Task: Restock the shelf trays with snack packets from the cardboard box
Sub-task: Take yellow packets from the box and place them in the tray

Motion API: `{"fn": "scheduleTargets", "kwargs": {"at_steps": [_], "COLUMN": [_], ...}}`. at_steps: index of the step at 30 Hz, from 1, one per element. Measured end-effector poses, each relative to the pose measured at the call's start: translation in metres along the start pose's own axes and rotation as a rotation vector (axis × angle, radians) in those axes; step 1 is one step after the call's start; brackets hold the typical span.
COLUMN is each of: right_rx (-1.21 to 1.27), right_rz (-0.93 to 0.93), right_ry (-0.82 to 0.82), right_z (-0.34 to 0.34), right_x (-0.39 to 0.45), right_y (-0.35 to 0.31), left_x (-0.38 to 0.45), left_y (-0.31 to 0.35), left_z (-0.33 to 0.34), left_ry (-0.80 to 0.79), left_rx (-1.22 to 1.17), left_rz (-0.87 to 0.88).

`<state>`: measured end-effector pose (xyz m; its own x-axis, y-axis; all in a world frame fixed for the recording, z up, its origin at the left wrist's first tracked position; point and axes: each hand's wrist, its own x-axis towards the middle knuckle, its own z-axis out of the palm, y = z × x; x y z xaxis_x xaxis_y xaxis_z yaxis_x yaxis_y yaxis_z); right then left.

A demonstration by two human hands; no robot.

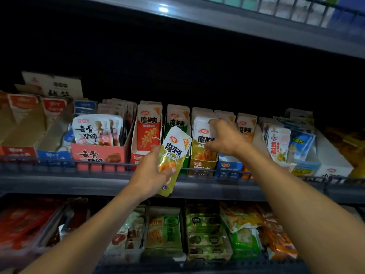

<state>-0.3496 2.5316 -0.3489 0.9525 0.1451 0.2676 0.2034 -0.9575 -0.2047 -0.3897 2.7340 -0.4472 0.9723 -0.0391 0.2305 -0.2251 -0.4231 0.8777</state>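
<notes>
A dark metal shelf [65, 182] runs across the middle of the view with a low wire rail along its front edge, and a row of open display trays stands on it side by side. At the left sit tan and red trays, then a pink-red tray [98, 155] holding white packets with black lettering. Next come a red konjac tray [147, 133], a green tray [177, 117] partly hidden behind the held packets, an olive-yellow tray [203, 167], a blue tray [229, 167] and an orange tray [246, 125], with white and blue trays farther right. A lower shelf [197, 265] carries more trays of red, green and orange snacks, dim and blurred. The left hand [152, 171] is raised in front of the rail between the red and olive-yellow trays, its fingers and thumb clamped round the lower part of a small stack of olive-yellow snack packets [176, 153], which tilt to the right; how many are in the stack cannot be told. The right hand [225, 137] reaches into the olive-yellow tray, fingers curled over the top and thumb against the face of the front packet [201, 139] standing there, gripping it. No cardboard box can be picked out with certainty.
</notes>
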Motion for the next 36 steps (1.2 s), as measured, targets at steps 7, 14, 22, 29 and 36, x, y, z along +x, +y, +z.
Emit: {"fn": "scheduleTargets", "kwargs": {"at_steps": [7,14,22,29,36], "right_rx": [0.051,0.300,1.006,1.077,1.019], "right_rz": [0.126,0.010,0.060,0.117,0.165], "right_ry": [0.088,0.501,-0.128,0.026,0.159], "right_z": [0.009,-0.022,-0.019,-0.029,-0.038], "right_x": [0.003,-0.040,-0.109,-0.110,-0.097], "right_y": [0.007,-0.001,-0.037,-0.016,0.006], "left_x": [-0.019,-0.044,-0.071,-0.073,-0.048], "left_y": [0.005,0.028,0.060,0.067,0.073], "left_z": [-0.008,-0.021,-0.010,-0.003,0.015], "left_ry": [-0.015,-0.075,-0.185,-0.248,-0.159], "left_rx": [-0.107,-0.383,-0.372,-0.277,-0.030], "left_rz": [0.042,0.015,0.095,0.049,0.124]}}
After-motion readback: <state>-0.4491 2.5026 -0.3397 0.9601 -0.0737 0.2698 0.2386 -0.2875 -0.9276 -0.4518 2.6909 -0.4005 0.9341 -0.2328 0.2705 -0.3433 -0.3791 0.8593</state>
